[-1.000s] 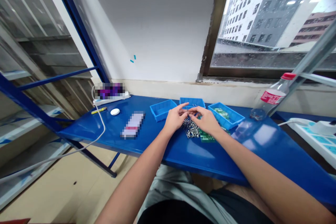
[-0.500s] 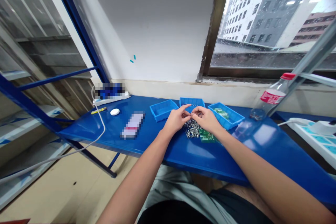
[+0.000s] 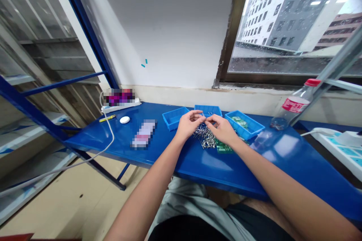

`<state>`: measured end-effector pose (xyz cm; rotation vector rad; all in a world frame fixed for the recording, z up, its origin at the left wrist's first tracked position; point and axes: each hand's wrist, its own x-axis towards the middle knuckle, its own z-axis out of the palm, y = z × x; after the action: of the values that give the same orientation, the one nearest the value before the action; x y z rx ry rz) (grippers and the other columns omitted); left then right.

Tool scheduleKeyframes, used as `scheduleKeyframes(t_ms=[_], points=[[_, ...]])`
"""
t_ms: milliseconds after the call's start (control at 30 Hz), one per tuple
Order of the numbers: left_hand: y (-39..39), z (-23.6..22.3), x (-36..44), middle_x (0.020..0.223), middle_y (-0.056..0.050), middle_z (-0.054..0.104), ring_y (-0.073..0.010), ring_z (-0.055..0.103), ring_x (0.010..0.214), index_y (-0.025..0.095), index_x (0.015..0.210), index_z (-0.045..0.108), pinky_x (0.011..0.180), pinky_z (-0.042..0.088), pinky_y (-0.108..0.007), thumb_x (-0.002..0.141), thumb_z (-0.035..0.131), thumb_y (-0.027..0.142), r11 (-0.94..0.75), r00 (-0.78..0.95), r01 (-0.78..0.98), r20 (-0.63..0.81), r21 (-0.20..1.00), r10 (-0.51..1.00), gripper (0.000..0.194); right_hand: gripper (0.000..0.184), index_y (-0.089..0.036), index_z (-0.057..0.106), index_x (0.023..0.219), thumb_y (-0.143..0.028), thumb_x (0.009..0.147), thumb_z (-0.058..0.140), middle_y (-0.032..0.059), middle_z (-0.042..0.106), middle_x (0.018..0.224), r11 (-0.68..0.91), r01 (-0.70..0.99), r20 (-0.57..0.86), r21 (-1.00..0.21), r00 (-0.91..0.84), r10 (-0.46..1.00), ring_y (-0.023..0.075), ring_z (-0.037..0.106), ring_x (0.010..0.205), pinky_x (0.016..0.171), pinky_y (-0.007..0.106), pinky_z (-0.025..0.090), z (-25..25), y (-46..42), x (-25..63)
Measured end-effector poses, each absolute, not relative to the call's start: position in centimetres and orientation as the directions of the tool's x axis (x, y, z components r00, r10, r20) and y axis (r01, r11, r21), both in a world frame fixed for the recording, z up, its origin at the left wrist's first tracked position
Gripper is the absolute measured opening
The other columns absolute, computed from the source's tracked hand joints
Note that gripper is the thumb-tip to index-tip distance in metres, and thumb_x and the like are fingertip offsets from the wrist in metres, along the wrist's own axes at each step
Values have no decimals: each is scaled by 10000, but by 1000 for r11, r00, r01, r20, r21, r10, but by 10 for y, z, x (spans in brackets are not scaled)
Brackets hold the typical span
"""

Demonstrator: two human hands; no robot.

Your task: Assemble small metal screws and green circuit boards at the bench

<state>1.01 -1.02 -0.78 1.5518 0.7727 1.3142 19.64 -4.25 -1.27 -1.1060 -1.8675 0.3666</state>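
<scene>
My left hand (image 3: 189,125) and my right hand (image 3: 220,128) meet fingertip to fingertip above a pile of small shiny metal pieces (image 3: 208,140). Both are closed in a pinch. A thin silvery bit shows near the left fingertips, but I cannot tell what it is or which hand has it. Thin shafts (image 3: 199,131) stick out of the pile beneath my left hand. Green circuit boards (image 3: 224,148) lie on the blue table by the pile, partly covered by my right hand and forearm.
Behind my hands stand a left blue bin (image 3: 173,118), a middle blue bin (image 3: 207,109) with thin metal pieces, and a right blue bin (image 3: 254,129) holding green boards. A plastic bottle (image 3: 294,105) and power strip (image 3: 333,147) are right; a blurred-out phone-like item (image 3: 144,133) lies left.
My left fingers have lifted and spread a little around the pinch, and a thin silvery bit now shows by them. The right hand stays nearly in place.
</scene>
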Motion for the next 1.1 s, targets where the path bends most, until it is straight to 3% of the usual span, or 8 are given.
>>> scheduleKeyframes(t_ms=[233,567,867,1000,1100], points=[[-13,-7,10,1045,-139,792,-232,750,998,131,1219,684,961,561,-383,794,847,316,-338,289,-112,356,934,888,491,169,-231,738,978,-330,951,604,41,731,940,542,556,547,-630,-178,818,199,677,823,724,330,535,-14,-42,197],[-11,-7,11,849,-36,704,-128,676,791,125,1075,688,824,540,-273,795,817,240,-410,197,-21,406,912,892,329,205,-227,748,1019,-375,942,630,52,734,929,550,525,522,-650,-217,825,206,676,822,751,344,556,-16,-42,196],[-12,-8,11,1030,-132,774,-209,738,984,118,1167,689,952,565,-357,832,807,272,-388,258,-38,384,921,886,387,278,-227,770,981,-454,933,617,53,776,948,478,506,464,-718,-164,870,222,683,817,769,362,545,-13,-41,199],[-17,-6,11,1071,-126,781,-225,740,1007,143,1142,718,919,581,-351,894,739,296,-464,240,119,428,878,871,292,323,-201,747,966,-504,898,656,67,772,881,371,339,380,-865,-42,924,216,696,770,672,322,548,-11,-38,200],[-21,-7,11,1075,-96,781,-220,734,980,173,1113,737,909,580,-358,936,663,268,-570,285,340,496,748,821,214,352,-184,724,942,-523,853,697,64,747,811,294,193,311,-936,69,948,178,656,640,523,270,483,-9,-35,202]])
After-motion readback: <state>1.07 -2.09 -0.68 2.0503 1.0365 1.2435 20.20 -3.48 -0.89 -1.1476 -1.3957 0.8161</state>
